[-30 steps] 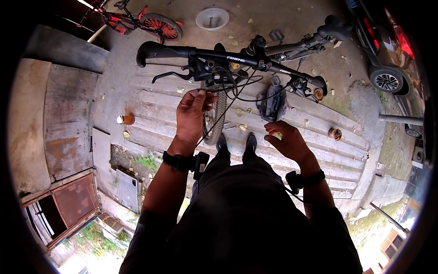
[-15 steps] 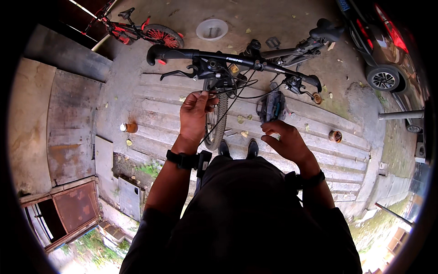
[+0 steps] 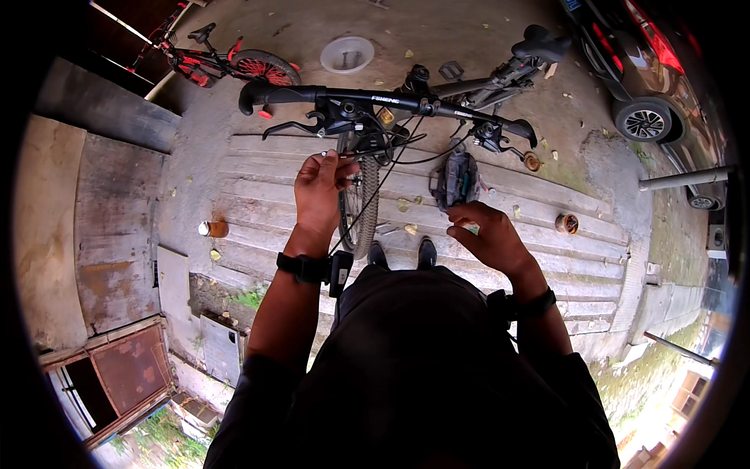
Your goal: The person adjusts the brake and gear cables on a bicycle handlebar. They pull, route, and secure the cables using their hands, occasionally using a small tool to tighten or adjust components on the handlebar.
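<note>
A black bicycle handlebar (image 3: 383,97) stretches across in front of me, with brake levers, dark cables and a knobbly front tyre (image 3: 364,205) below it. My left hand (image 3: 319,191) is closed in a pinch under the left brake lever (image 3: 293,125), beside the tyre and the cables. A small pale tip shows at its fingertips; what it belongs to is unclear. Lower right, my right hand (image 3: 492,234) hangs with fingers bent and thumb apart, seemingly holding nothing. Just beyond it lies a grey open bag (image 3: 455,180) with tool-like items inside.
Grey slats (image 3: 273,186) cover the ground. A brown-and-white container (image 3: 213,228) lies left, and a round tin (image 3: 567,224) sits right. Farther off are a white basin (image 3: 347,55), a red-and-black bicycle (image 3: 266,69) and a parked car (image 3: 664,86). Metal panels (image 3: 117,227) line the left.
The whole view has shifted slightly, so the bicycle and surroundings sit a little farther left. My left hand stays pinched by the tyre; my right hand keeps its bent pose.
</note>
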{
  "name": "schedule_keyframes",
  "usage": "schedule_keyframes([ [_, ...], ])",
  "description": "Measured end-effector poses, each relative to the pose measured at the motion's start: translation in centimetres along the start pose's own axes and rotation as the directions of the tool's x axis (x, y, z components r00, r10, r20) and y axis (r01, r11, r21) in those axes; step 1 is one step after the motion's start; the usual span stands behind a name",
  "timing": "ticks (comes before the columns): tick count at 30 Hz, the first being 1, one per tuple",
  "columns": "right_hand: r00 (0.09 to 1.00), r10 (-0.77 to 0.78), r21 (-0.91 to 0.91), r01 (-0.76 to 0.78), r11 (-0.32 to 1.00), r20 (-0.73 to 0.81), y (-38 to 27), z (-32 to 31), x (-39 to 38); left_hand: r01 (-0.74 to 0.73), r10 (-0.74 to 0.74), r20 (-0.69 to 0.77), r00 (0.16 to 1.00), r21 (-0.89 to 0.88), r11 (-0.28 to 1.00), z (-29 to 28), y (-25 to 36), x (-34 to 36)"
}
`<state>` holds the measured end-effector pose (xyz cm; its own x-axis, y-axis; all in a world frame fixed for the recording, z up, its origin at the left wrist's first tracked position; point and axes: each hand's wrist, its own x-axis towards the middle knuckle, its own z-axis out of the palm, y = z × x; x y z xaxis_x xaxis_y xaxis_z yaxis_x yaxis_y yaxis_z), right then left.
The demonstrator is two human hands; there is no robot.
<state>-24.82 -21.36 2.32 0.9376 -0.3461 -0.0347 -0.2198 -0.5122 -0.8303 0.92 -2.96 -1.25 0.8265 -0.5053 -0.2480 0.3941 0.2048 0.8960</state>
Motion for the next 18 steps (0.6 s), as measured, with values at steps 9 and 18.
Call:
schedule_keyframes([
  [9, 1.0, 0.011, 0.055, -0.01, 0.998, -0.024, 0.5, 0.4, 1.1, 0.02, -0.019, -0.023, 1.0, 0.021, 1.0, 0.2, 0.2, 1.8],
  [18, 0.986, 0.152, 0.072, -0.147, 0.987, -0.069, 3.9, 0.8, 3.3, 0.02, -0.019, -0.057, 0.998, 0.023, 1.0, -0.9, 0.8, 2.0],
])
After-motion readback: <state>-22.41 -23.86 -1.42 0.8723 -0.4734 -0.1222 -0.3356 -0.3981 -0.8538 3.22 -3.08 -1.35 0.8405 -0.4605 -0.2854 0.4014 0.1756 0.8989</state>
